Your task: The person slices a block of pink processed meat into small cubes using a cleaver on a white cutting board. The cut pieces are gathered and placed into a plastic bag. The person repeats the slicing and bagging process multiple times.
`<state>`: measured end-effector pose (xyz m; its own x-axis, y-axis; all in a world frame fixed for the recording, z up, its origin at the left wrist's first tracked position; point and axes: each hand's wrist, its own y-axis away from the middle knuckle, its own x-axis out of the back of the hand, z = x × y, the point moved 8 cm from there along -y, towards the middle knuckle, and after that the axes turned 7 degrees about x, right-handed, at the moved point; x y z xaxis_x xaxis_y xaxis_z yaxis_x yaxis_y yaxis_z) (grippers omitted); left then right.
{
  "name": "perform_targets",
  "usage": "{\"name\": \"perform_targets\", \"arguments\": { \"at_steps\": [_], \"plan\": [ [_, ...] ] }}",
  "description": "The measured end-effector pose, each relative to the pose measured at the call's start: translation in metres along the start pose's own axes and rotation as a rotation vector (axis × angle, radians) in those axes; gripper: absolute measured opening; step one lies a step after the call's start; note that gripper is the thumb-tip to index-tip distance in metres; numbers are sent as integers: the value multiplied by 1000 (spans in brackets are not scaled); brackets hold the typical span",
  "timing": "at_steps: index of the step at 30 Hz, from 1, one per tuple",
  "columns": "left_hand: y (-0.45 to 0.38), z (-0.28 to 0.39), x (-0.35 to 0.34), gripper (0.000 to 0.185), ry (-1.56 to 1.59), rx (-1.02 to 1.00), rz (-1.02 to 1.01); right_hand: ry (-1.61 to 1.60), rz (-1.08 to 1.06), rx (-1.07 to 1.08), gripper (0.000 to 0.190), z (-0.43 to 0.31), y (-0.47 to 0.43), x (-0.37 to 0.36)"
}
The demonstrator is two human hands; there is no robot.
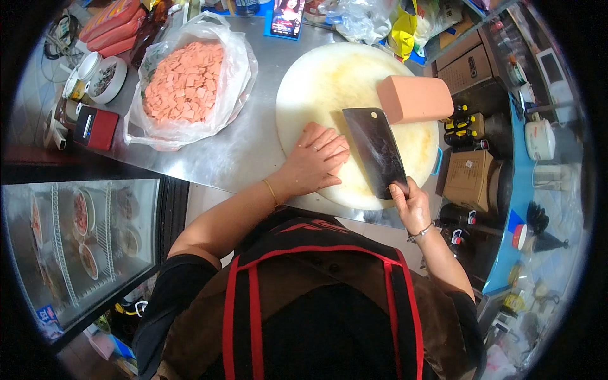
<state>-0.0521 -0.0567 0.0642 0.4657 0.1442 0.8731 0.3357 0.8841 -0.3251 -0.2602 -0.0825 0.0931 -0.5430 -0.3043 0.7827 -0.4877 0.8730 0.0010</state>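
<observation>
My right hand (414,205) grips the handle of a dark, broad-bladed cleaver (375,149), whose blade slants across the right half of a round, white chopping board (308,76). Under the fingers of my left hand (316,164) lies a small portion of pink luncheon meat (313,129), partly covered by the hand, so its cut cannot be told. A large block of the same luncheon meat (418,99) rests at the board's right rear, just beyond the blade's far end. To the left, an open clear plastic bag (237,90) holds many small diced pink meat pieces (185,83).
The board sits on a stainless steel table (213,164). A lit phone (287,18) stands at the back. A white bowl (111,85) and a red-and-black box (97,127) flank the bag. A glass-fronted fridge (137,247) is lower left; cardboard boxes (468,178) and bottles stand right.
</observation>
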Motion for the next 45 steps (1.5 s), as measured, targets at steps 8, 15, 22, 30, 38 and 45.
{"name": "perform_targets", "arguments": {
  "at_steps": [8, 15, 22, 30, 38, 45],
  "plan": [
    [-14, -10, 7, 79, -108, 472, 198, -65, 21, -86, 28, 1, 0, -2],
    [-10, -21, 5, 67, -112, 530, 361, -70, 11, -31, 27, -9, -8, 0],
    [51, -37, 24, 37, 134, 438, 435, 323, -162, 196, 25, -45, -30, -1],
    [43, -30, 26, 17, 222, 322, 479, 503, -333, 285, 27, -65, -44, -21],
    [44, -33, 21, 17, 234, 321, 483, 530, -471, 225, 28, -63, -44, -31],
    [44, -36, 20, 22, 242, 311, 459, 482, -466, 232, 28, -52, -49, -51]
  ]
}}
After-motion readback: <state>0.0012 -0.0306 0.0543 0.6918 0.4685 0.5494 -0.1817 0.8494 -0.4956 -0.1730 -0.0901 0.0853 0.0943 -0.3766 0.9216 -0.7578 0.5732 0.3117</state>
